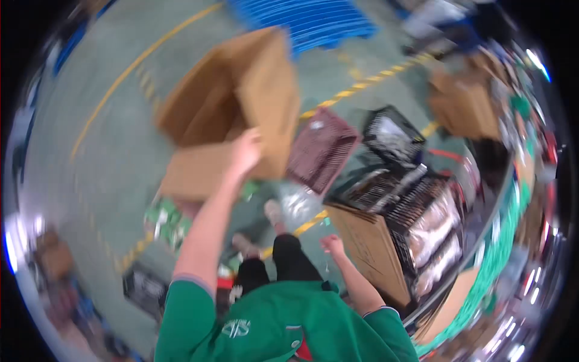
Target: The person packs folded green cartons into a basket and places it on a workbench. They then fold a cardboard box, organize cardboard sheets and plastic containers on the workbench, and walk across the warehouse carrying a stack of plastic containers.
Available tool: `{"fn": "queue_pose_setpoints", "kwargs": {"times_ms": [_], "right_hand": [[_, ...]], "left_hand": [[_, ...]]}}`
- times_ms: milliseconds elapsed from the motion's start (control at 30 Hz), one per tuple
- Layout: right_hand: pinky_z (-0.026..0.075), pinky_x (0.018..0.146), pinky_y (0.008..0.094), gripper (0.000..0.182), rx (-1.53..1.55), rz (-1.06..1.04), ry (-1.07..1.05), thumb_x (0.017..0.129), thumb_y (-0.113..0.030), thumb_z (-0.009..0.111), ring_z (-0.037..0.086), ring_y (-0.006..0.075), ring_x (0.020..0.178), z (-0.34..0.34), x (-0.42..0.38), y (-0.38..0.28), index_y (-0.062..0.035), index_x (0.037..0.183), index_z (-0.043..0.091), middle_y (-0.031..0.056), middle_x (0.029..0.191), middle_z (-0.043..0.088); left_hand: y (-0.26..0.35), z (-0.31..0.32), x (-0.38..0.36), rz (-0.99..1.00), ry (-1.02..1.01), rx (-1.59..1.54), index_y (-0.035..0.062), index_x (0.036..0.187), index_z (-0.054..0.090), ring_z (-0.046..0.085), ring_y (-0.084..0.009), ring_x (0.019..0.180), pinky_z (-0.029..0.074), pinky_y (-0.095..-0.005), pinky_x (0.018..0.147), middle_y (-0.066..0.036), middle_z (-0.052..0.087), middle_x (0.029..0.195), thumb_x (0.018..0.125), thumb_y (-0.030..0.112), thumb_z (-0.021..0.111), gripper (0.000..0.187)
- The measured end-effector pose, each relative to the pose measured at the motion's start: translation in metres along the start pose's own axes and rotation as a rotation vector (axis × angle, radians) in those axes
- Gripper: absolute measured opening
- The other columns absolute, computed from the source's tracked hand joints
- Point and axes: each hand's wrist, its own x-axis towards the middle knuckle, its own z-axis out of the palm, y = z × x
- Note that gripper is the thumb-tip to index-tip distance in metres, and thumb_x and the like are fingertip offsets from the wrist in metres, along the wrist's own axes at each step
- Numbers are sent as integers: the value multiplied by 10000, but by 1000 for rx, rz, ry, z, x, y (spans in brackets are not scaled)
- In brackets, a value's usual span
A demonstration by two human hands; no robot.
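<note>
My left hand (246,151) is closed on the edge of a large open cardboard box (268,99), which is held up in front of me, tilted with its opening toward me. One flap hangs down beside my wrist. Motion blurs both box and hand. My right hand (332,244) is down by my right leg, its fingers curled, and I cannot make out anything in it. Beside it stands another cardboard box (369,247), next to black crates (416,199) with clear plastic-wrapped items.
A maroon crate (322,148) and a black crate (392,136) lie on the floor ahead. Green-and-white packets (166,220) are below the raised box. A blue pallet (307,21) lies at the back. A brown carton (464,105) is at right; another black crate (143,286) is at left.
</note>
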Motion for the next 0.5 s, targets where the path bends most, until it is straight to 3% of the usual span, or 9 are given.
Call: {"fn": "queue_pose_setpoints", "kwargs": {"times_ms": [67, 133, 200, 267, 300, 333, 367, 400, 500], "right_hand": [[438, 457, 212, 145, -81, -42, -148, 792, -159, 496, 569, 112, 595, 11, 11, -3, -38, 801, 575, 59, 770, 622], [442, 496, 216, 166, -86, -27, -193, 806, -156, 467, 576, 111, 615, 38, 5, -28, -37, 824, 581, 72, 791, 626], [424, 553, 226, 124, -225, -60, -324, 808, -137, 475, 573, 114, 635, 65, -2, -65, -38, 847, 540, 65, 844, 635], [421, 568, 226, 125, -306, -93, -408, 801, -126, 465, 582, 120, 655, 85, 7, -80, -35, 843, 541, 71, 863, 639], [420, 575, 227, 126, -347, -116, -447, 798, -120, 460, 587, 123, 665, 93, 10, -89, -34, 841, 542, 75, 872, 641], [421, 575, 227, 125, -411, -117, -454, 793, -116, 458, 590, 124, 673, 104, 14, -99, -35, 836, 543, 75, 869, 642], [422, 575, 227, 124, -479, -115, -464, 787, -112, 456, 592, 125, 681, 114, 15, -107, -37, 832, 544, 76, 866, 643], [423, 574, 227, 124, -548, -113, -475, 782, -108, 453, 595, 126, 689, 125, 14, -114, -39, 827, 545, 77, 862, 644], [426, 575, 228, 134, -728, -134, -542, 774, -91, 451, 572, 115, 652, 147, 30, -110, -41, 829, 562, 71, 832, 644]], "left_hand": [[1, 10, -37, -131, -310, 45, 74, 1078, 569, 588, -260, 927, 459, -350, 794, -126, 611, 1019, 800, 214, 515, 316], [-27, 31, -99, -94, -398, -57, 134, 1070, 576, 595, -301, 861, 475, -381, 728, -138, 621, 934, 804, 233, 481, 299], [-40, 24, -166, -227, -673, 128, 162, 1059, 573, 585, -320, 847, 473, -396, 724, -141, 617, 919, 806, 230, 455, 287], [-102, 44, -253, -275, -624, 79, 165, 1055, 564, 583, -333, 826, 473, -416, 715, -154, 614, 878, 800, 224, 438, 290], [-102, 24, -284, -471, -614, 69, 115, 899, 602, 590, -340, 827, 453, -460, 691, -170, 614, 858, 754, 173, 456, 214], [-193, 78, -363, -296, -527, 124, 117, 902, 615, 591, -332, 858, 461, -452, 716, -159, 618, 890, 751, 162, 437, 237], [-162, 21, -372, -639, -638, 128, 104, 941, 620, 577, -316, 924, 456, -432, 778, -158, 609, 967, 761, 158, 416, 277], [-162, 6, -411, -787, -303, 28, 90, 957, 618, 562, -300, 966, 438, -411, 837, -153, 597, 1016, 764, 158, 411, 291], [-186, -21, -493, -1201, -86, -72, 109, 983, 618, 559, -292, 970, 431, -383, 864, -143, 596, 1020, 768, 159, 418, 298]]}}
